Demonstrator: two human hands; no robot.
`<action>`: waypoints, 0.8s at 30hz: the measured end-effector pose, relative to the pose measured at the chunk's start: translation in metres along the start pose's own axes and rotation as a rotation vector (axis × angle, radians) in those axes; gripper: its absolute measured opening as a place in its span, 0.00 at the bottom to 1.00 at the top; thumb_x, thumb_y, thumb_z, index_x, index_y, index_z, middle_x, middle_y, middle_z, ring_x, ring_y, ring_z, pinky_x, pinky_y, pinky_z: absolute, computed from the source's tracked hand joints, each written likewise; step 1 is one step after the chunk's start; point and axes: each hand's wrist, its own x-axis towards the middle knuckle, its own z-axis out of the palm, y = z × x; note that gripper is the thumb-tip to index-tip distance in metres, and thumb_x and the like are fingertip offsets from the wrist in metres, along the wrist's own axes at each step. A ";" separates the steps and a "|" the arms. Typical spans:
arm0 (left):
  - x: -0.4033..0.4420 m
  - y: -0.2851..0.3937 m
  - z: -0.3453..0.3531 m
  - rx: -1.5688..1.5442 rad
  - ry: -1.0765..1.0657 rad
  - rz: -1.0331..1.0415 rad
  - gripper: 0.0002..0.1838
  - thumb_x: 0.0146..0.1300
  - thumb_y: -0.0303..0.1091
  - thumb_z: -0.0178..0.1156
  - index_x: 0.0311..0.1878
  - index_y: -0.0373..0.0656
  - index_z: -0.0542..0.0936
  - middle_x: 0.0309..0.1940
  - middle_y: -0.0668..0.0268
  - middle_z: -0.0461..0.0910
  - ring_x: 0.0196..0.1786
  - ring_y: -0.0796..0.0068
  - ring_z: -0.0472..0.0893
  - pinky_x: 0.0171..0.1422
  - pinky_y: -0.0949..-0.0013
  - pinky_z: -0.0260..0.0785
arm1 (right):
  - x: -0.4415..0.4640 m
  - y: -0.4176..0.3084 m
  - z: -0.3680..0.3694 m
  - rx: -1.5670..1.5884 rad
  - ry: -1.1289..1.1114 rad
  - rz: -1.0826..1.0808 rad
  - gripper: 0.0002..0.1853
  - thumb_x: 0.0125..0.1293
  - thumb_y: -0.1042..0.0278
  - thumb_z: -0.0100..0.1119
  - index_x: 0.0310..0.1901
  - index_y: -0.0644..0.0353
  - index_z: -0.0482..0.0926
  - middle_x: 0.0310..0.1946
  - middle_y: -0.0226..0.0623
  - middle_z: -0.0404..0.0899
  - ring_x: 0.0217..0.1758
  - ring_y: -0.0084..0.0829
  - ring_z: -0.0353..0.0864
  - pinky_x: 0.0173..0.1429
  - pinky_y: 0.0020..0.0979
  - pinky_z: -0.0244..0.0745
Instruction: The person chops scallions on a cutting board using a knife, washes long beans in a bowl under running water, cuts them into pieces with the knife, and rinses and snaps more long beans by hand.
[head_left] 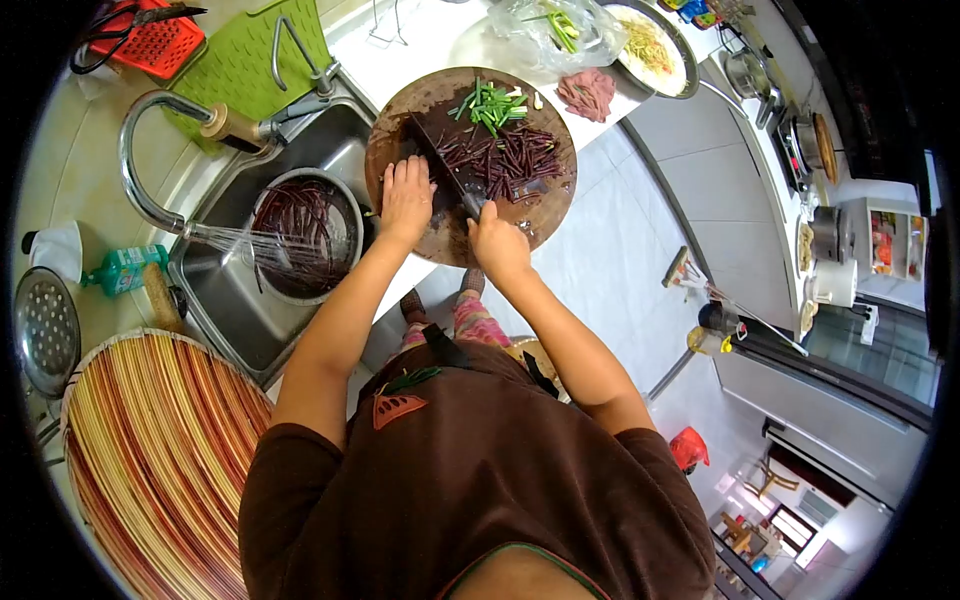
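Observation:
My right hand (498, 243) is closed around the handle of a kitchen knife (445, 170), whose dark blade slants across a round wooden cutting board (545, 215). On the board, left of the blade, my left hand (406, 200) lies with its fingers stretched out towards the knife; whether anything is under the palm is hidden. To the right of the blade sits a heap of cut dark purple long beans (515, 163). Chopped green onions (490, 106) are piled above them.
Water runs from the tap (150, 205) into a metal pot (358, 235) of purple beans in the sink (215, 300). Raw meat (587, 93), a plastic bag (545, 40) and a pan (690, 70) stand beyond the board. A striped round lid (160, 460) is at lower left.

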 end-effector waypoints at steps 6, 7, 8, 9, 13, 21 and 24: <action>-0.004 0.003 0.004 -0.042 0.069 -0.012 0.27 0.62 0.37 0.57 0.62 0.33 0.68 0.55 0.56 0.69 0.59 0.58 0.67 0.66 0.56 0.57 | 0.004 0.013 0.004 0.141 0.088 0.005 0.19 0.69 0.53 0.50 0.41 0.65 0.66 0.22 0.58 0.79 0.28 0.60 0.80 0.34 0.54 0.75; -0.001 0.005 0.003 -0.049 0.068 -0.019 0.27 0.62 0.36 0.57 0.62 0.33 0.69 0.55 0.57 0.69 0.59 0.58 0.67 0.66 0.56 0.58 | 0.005 0.019 0.003 0.188 0.136 -0.004 0.19 0.69 0.53 0.50 0.42 0.65 0.66 0.22 0.59 0.78 0.28 0.61 0.79 0.33 0.55 0.74; 0.002 0.007 0.003 -0.057 0.065 -0.026 0.26 0.62 0.36 0.57 0.61 0.33 0.69 0.55 0.57 0.69 0.59 0.59 0.67 0.65 0.57 0.58 | 0.004 0.025 0.001 0.219 0.155 -0.008 0.19 0.69 0.53 0.50 0.42 0.66 0.67 0.22 0.60 0.78 0.27 0.61 0.79 0.33 0.55 0.73; 0.007 0.009 0.006 -0.061 0.079 -0.023 0.27 0.61 0.37 0.58 0.61 0.33 0.69 0.54 0.57 0.70 0.58 0.58 0.67 0.65 0.57 0.58 | 0.002 0.028 -0.005 0.249 0.173 -0.013 0.19 0.69 0.53 0.51 0.43 0.66 0.67 0.22 0.60 0.77 0.27 0.62 0.78 0.32 0.55 0.72; 0.023 0.013 0.007 -0.148 0.105 -0.052 0.32 0.57 0.40 0.64 0.60 0.33 0.69 0.54 0.57 0.70 0.59 0.58 0.67 0.66 0.56 0.56 | -0.012 0.026 -0.034 0.205 0.191 -0.038 0.18 0.69 0.55 0.52 0.43 0.65 0.67 0.20 0.58 0.77 0.24 0.61 0.77 0.28 0.55 0.71; -0.007 -0.016 -0.017 -0.222 0.038 -0.122 0.40 0.54 0.44 0.67 0.66 0.33 0.64 0.63 0.52 0.65 0.68 0.53 0.61 0.75 0.51 0.45 | -0.033 0.009 -0.036 0.021 0.113 -0.127 0.17 0.66 0.55 0.55 0.38 0.62 0.66 0.17 0.52 0.77 0.20 0.55 0.78 0.25 0.51 0.74; -0.006 -0.019 -0.010 -0.142 0.036 -0.046 0.35 0.58 0.43 0.64 0.64 0.33 0.66 0.62 0.53 0.66 0.66 0.55 0.63 0.75 0.52 0.47 | -0.034 0.002 -0.037 0.030 0.008 -0.079 0.18 0.67 0.54 0.53 0.39 0.63 0.65 0.21 0.55 0.78 0.24 0.59 0.79 0.29 0.54 0.73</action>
